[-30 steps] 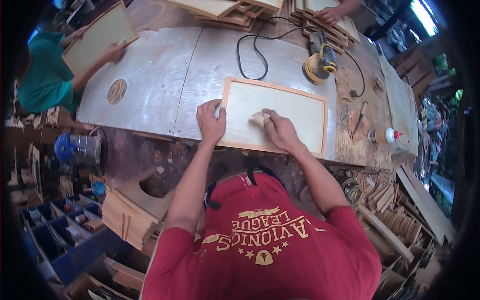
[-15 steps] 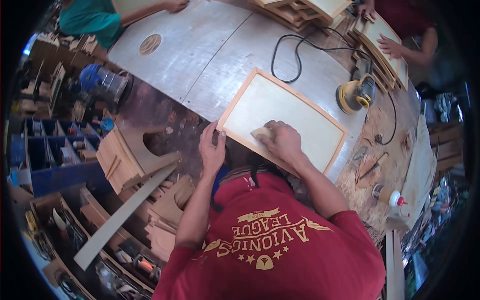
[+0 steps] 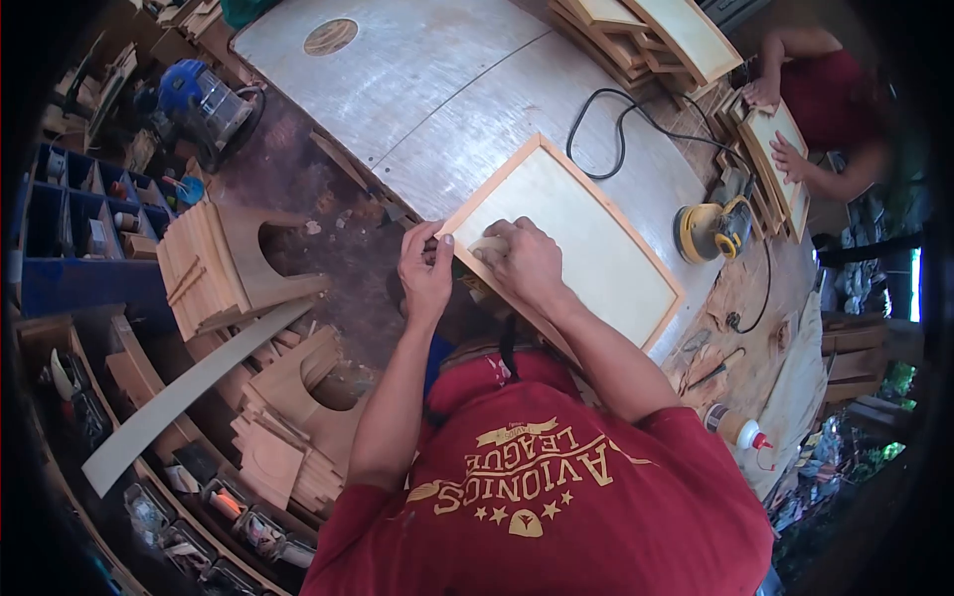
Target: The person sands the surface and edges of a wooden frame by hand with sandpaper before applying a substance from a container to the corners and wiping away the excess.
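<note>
A shallow wooden frame with a pale panel lies at the near edge of the metal-topped table. My left hand grips its left corner, fingertips over the rim. Inside the frame, near that corner, my right hand is closed around a small pale pad pressed to the panel. The right forearm crosses the frame's near side.
A yellow sander with a black cord stands right of the frame. Stacked frames lie behind. Another person's hands hold frames at the right. A glue bottle, curved wooden pieces and a blue router are around.
The view has shifted. My right hand has moved with the pad toward the frame's left corner. My left hand stays at that corner. The person at the upper left is almost out of view.
</note>
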{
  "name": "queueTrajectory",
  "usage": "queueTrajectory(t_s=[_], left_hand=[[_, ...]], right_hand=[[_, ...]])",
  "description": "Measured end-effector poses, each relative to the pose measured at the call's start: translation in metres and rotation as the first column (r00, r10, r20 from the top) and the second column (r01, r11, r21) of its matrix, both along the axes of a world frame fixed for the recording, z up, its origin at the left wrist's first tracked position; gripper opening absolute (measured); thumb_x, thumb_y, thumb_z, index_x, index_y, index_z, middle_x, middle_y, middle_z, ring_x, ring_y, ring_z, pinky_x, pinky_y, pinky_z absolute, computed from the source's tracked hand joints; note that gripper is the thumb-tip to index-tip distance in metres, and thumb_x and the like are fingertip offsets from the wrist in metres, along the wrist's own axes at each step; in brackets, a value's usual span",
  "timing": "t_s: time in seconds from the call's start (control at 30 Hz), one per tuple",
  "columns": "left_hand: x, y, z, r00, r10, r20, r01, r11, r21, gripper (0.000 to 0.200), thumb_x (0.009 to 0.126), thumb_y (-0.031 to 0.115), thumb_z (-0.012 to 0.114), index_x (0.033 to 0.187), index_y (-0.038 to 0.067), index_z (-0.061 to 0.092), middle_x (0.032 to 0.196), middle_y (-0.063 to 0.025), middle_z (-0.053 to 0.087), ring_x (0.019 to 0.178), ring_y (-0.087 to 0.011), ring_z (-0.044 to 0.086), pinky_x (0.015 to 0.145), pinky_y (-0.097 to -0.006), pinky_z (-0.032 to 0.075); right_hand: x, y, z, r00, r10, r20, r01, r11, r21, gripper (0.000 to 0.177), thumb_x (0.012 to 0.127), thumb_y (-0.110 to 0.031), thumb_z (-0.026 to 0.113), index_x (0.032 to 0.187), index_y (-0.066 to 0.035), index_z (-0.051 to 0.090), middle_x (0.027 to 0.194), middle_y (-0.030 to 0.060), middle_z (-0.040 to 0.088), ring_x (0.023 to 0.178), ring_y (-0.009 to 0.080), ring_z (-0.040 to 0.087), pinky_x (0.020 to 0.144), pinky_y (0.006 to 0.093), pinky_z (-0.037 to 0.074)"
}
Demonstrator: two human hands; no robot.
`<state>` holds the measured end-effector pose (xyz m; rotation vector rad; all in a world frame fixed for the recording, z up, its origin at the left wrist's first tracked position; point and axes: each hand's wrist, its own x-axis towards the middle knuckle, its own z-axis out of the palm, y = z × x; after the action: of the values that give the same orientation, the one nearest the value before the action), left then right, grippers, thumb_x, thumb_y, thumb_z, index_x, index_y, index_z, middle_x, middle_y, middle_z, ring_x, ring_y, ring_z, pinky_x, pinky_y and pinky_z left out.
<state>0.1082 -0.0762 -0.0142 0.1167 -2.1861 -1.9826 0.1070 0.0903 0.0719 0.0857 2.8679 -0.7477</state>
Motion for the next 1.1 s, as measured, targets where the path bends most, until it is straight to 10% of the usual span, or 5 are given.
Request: queueTrajectory(t_s=[0.27,1.1], left_hand=[[0.000,0.002,0.000,1.000,-0.008,0.029,0.006,0.998,0.054,0.025,0.102,0.013,0.068,0.123,-0.002,0.070,0.130,-0.0127,0.063,0.110,-0.0189,0.066,0.086,-0.0311,0.058],[-0.003,-0.008,0.004,0.999,-0.049,-0.014,0.049,0.999,-0.016,0.025,0.101,0.010,0.070,0.122,-0.003,0.070,0.122,-0.0127,0.068,0.087,-0.0154,0.068,0.076,-0.0297,0.057]], right_hand=[[0.017,0.023,0.001,0.995,-0.071,0.068,0.073,0.997,-0.024,0.034,0.085,-0.041,0.081,0.094,-0.009,0.077,0.084,0.0181,0.076,0.084,0.0369,0.075,0.078,0.0477,0.058],[-0.031,-0.013,-0.003,0.994,-0.036,0.106,0.033,0.999,0.028,0.044,0.083,-0.051,0.080,0.092,-0.008,0.078,0.085,0.0201,0.076,0.084,0.0399,0.075,0.077,0.0513,0.058]])
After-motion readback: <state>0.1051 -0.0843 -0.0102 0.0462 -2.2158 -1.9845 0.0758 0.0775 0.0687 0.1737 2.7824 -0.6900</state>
